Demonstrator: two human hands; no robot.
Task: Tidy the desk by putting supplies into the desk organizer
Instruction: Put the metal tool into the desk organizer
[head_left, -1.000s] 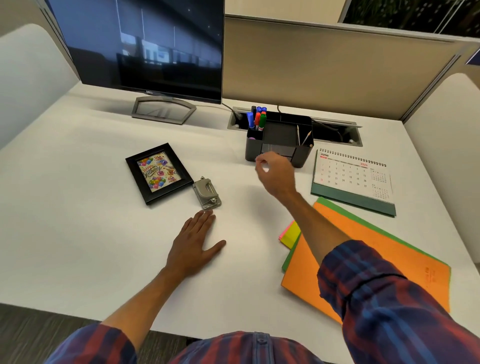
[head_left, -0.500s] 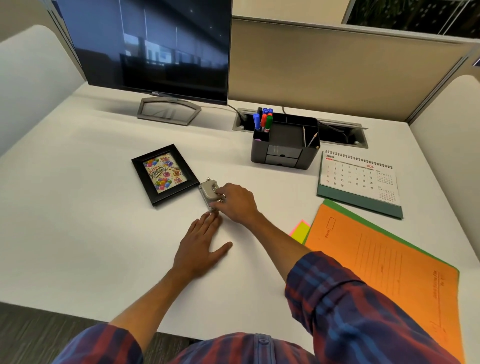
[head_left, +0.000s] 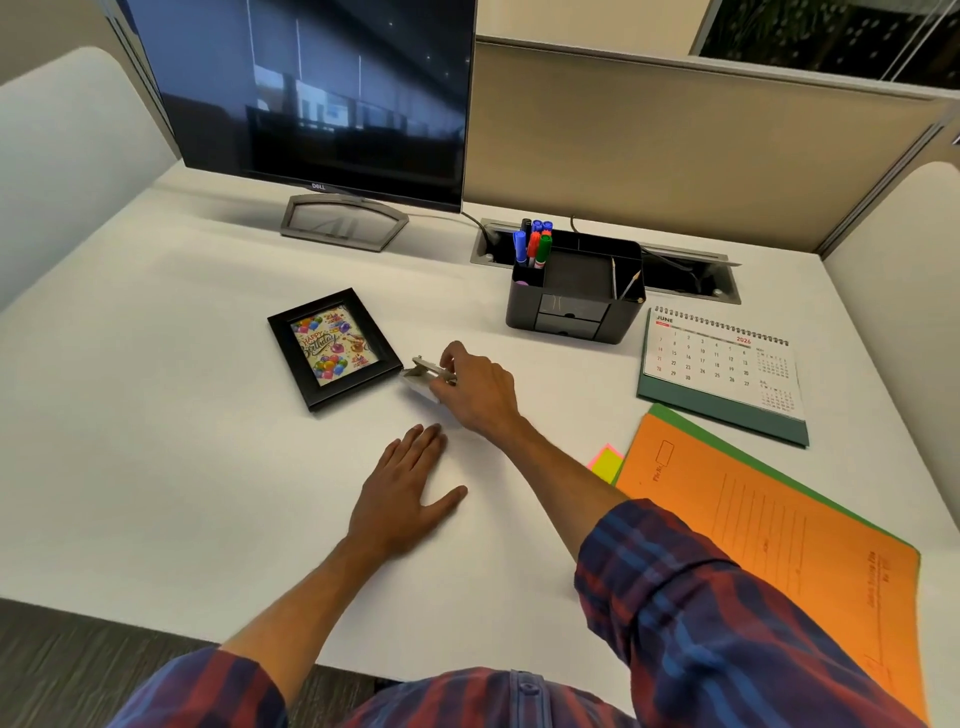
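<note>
Object in hand: small grey metal hole punch (head_left: 427, 378), tilted with one end raised off the white surface (head_left: 156, 467), just beside the lower right corner of the black picture frame (head_left: 335, 349).
Right hand (head_left: 480, 392): fingers curled round the punch's near end, pinching it from above; whether the far end is clear of the surface I cannot tell.
Left hand (head_left: 408, 491): flat on the surface, fingers straight and slightly spread, holding nothing, near the punch but not touching it.
Handling, weight: looks like pressed steel, so likely dense for its size; a firm pinch seems wiser than a fingertip hold.
Handling, stiffness: rigid body, but the hinged lever on top probably springs, so squeezing top to bottom could make it close and shift in the grip.
Handling, surface: smooth, matte metal, likely a little slippery; not fragile, though a drop could mark the surface or knock the frame.
Where to hold: across the two long sides of the base, below the lever, keeps it steady.
Destination: black desk organizer (head_left: 576, 291) stands well apart, behind and to the right, with markers (head_left: 535, 244) upright in its left compartment and a wide middle compartment that appears free.
Fit: the middle compartment looks the likeliest place; the small front drawers seem too shallow.
Other things: desk calendar (head_left: 722, 364), orange folder (head_left: 769, 530) and sticky notes (head_left: 607, 464) lie at the right.
</note>
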